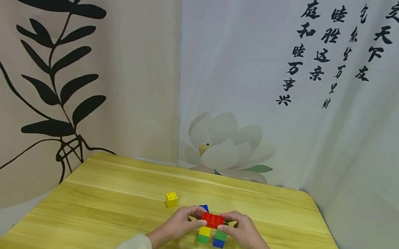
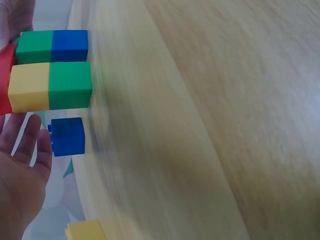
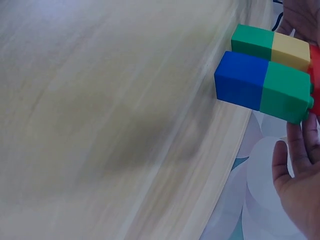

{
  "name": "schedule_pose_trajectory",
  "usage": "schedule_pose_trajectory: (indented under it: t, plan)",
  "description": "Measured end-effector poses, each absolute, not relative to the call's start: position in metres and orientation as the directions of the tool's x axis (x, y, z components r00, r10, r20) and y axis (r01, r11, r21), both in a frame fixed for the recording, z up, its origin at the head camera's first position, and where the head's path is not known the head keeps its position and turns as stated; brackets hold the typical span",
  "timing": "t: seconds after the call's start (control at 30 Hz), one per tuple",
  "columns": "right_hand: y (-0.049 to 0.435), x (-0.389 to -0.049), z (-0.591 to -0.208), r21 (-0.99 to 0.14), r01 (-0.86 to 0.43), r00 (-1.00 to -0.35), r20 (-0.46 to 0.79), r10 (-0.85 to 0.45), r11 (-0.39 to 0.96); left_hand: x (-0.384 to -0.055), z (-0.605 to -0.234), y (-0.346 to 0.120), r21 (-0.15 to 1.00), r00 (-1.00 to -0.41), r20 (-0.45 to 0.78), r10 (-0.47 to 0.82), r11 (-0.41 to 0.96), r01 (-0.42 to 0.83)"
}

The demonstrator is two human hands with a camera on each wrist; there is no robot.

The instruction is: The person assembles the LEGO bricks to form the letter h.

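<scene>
A long red building brick (image 1: pixel 213 220) spans the tops of two short stacks. My left hand (image 1: pixel 185 221) pinches its left end, and my right hand (image 1: pixel 244 234) pinches the right end. The left stack is a yellow block (image 2: pixel 29 87) on a green block (image 2: pixel 70 85). On the right, a green block (image 3: pixel 286 91) sits on a blue block (image 3: pixel 240 80). Some studs of that green block show beside the red brick in the right wrist view. Behind the left stack stands a separate blue block (image 2: pixel 69 137), near my left fingers.
A loose yellow block (image 1: pixel 171 199) lies farther back on the left of the wooden table (image 1: pixel 109 211). Past the table's far edge hangs a printed curtain (image 1: pixel 145 67) with plants and writing.
</scene>
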State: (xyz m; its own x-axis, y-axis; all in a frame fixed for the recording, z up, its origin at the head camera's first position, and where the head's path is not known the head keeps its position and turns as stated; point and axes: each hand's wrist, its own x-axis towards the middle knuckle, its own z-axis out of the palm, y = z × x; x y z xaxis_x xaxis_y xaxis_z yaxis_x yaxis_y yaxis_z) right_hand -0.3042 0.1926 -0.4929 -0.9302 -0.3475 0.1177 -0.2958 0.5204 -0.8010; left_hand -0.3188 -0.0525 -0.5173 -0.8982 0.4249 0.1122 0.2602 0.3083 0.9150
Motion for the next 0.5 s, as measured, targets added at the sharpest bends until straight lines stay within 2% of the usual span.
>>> schedule_pose_trajectory:
  t: [0.5]
  plan:
    - [0.1934,-0.3017,-0.4948,-0.796,-0.308,-0.932,0.142,-0.335,0.521,-0.3174,-0.5224,-0.0461,0.917,-0.901,0.127,0.414,0.297,0.266]
